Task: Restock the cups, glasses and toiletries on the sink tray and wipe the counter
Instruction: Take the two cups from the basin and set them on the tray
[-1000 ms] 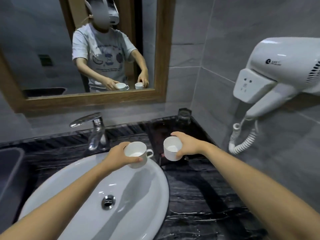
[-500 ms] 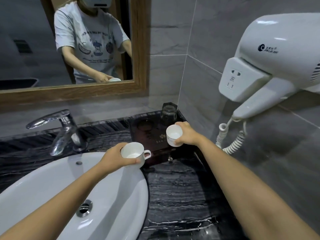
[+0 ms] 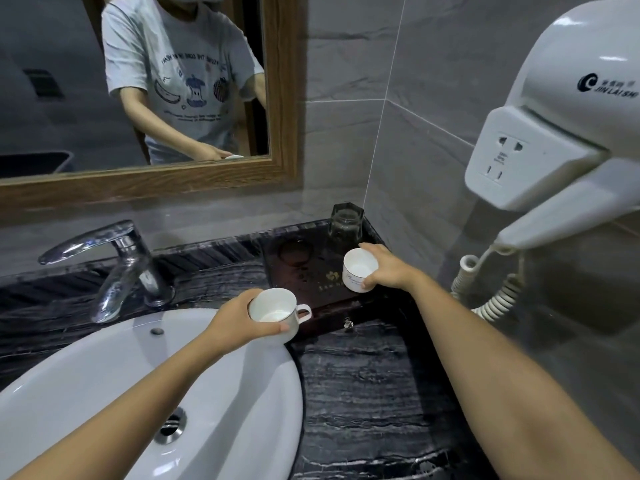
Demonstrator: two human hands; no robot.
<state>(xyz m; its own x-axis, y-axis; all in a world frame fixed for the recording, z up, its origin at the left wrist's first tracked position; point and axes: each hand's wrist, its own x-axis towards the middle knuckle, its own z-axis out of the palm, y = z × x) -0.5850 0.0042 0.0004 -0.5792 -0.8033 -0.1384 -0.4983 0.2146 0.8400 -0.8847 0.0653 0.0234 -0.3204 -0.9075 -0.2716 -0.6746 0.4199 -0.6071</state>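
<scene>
Right hand: my right hand [image 3: 388, 268] is wrapped around a small white cup [image 3: 358, 270], fingers closed on its wall, holding it at the right side of the dark tray [image 3: 304, 289]; I cannot tell whether its base touches yet.
Left hand: my left hand [image 3: 239, 322] grips a white mug [image 3: 277, 311] by the body, handle pointing right, just beside the tray's front-left corner and over the basin [image 3: 104, 375] rim.
Done so far: one dark faceted glass [image 3: 346, 223] stands at the tray's back right corner.
Left to do: I judge both cups are not yet set down; no toiletries show, and no cloth is in view (so wiping looks unstarted).
Materials: glazed ceramic cups, smooth and round; glossy tray with a gold emblem and water droplets; black veined stone counter [image 3: 363, 393]; chrome tap [image 3: 114, 261].
</scene>
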